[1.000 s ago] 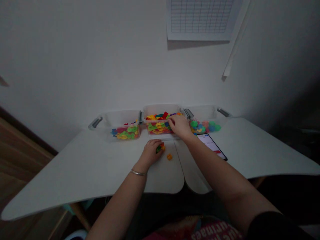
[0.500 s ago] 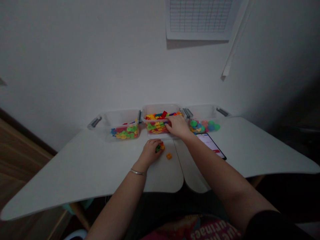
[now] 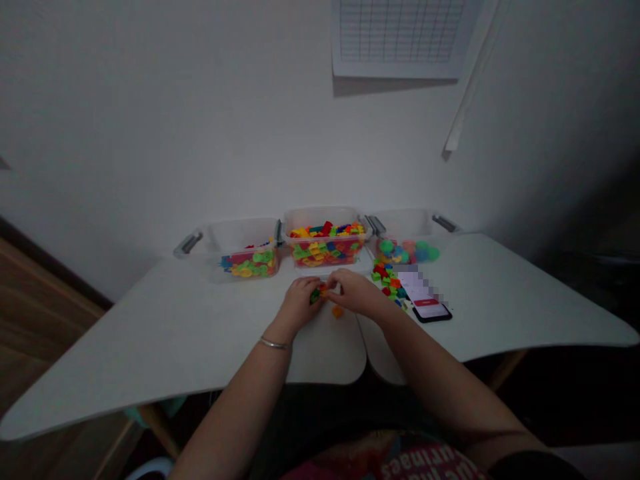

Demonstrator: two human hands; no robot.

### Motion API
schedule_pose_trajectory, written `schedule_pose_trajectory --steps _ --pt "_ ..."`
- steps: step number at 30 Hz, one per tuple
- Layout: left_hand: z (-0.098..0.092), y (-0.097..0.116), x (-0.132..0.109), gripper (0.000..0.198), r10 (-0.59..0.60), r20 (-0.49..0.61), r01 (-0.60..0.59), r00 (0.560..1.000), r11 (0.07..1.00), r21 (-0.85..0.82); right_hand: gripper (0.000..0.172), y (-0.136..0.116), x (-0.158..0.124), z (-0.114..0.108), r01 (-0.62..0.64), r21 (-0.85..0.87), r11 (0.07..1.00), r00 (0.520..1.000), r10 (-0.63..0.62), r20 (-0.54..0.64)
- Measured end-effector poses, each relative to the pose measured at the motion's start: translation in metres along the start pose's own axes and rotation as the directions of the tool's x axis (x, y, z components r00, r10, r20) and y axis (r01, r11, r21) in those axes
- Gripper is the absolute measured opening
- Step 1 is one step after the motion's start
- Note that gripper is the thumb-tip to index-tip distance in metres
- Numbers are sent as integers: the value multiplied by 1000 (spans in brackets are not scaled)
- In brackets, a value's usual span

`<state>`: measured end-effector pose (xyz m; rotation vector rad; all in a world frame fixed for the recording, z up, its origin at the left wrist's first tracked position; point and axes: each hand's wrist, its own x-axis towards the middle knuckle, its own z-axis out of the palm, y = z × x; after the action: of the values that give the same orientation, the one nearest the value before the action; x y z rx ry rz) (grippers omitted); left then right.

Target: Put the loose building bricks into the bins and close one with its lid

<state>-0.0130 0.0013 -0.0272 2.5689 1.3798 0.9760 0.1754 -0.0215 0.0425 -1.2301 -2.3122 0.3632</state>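
head view: left hand (image 3: 299, 301) is curled on the desk (image 3: 200, 333), grip closed round a small block cluster (image 3: 318, 294), green and orange, near centre. right hand (image 3: 356, 293) is set fingertips to the cluster; whether its grip pinches a separate piece cannot be told. a loose orange block (image 3: 339, 311) lies just near of the hands. scattered blocks (image 3: 387, 280) and a phone (image 3: 431, 308) lie right, clear bins (image 3: 324, 215) far. judged: cluster is best braced on the desk, studs lined up squarely, pressure applied straight, not twisted.
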Motion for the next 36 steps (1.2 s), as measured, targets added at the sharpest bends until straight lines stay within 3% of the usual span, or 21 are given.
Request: schedule_pose_trajectory --steps 5,11,16,24,29,36 --pt "-1 0 0 28 12 0 -12 1000 1000 23 22 7 -12 9 -85 10 996 992 84 99" --pt "-1 1 -1 31 -1 -9 2 1000 1000 30 27 12 -21 20 -141 107 984 985 128 118" --pt "0 1 -1 30 -4 -16 5 1000 1000 21 31 18 -25 30 -177 141 974 984 172 44" --pt "1 -1 -2 31 13 -9 -13 1000 999 31 20 23 -24 32 -156 60 986 985 159 -65" --pt "1 -1 -1 30 9 -15 -9 1000 1000 16 14 25 -23 34 -157 28 987 985 158 -64" --pt "-2 3 -2 29 -7 -15 7 1000 1000 14 19 22 -23 32 -248 118 961 956 263 -129"
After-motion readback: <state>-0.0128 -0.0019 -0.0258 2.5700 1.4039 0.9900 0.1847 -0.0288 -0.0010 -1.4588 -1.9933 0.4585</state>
